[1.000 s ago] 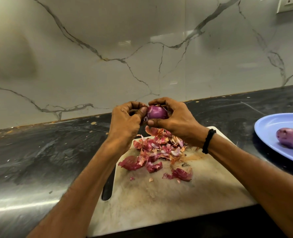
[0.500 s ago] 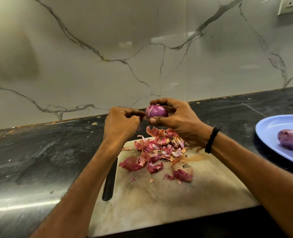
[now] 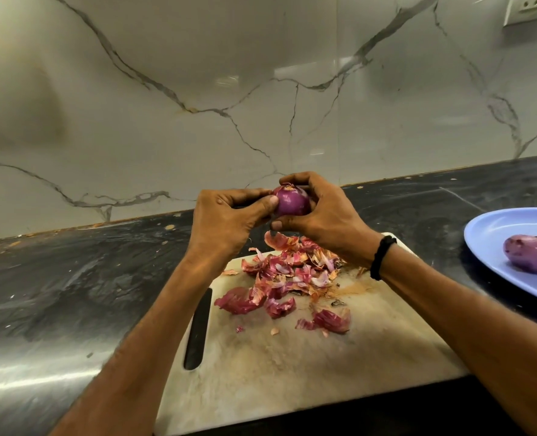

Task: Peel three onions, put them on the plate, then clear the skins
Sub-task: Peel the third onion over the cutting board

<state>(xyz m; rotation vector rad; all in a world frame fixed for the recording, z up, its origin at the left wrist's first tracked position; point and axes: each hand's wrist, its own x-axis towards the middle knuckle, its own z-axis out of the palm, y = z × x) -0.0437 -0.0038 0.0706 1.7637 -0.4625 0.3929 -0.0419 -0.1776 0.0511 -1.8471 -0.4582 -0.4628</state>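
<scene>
Left hand (image 3: 229, 218) is back on the onion (image 3: 292, 202). Half a second ago it had pulled off toward 9 o'clock, and now its thumb presses the onion's left flank, with the other fingers (image 3: 251, 193) curled in toward the top like they're pinching at a flake. Right hand (image 3: 324, 215) cups the onion, fingers curled over the crown and thumb underneath, holding it up over the board's (image 3: 292, 379) 12 o'clock edge. Skins (image 3: 292, 272) are piled on the board's far half. Another onion (image 3: 530, 253) sits on the plate (image 3: 487, 234), out at 3 o'clock on the tabletop (image 3: 72, 278).

Looks to me like only dry scraps at the crown are left. What I'd do is catch a flake with the left thumbnail and pull it down toward the root in one strip. Roll the onion in the right hand instead of re-gripping it. Go easy on the squeeze, because a bare onion is probably slick. Keep it over the board so the scraps land on the pile, which makes clearing up easier later.
</scene>
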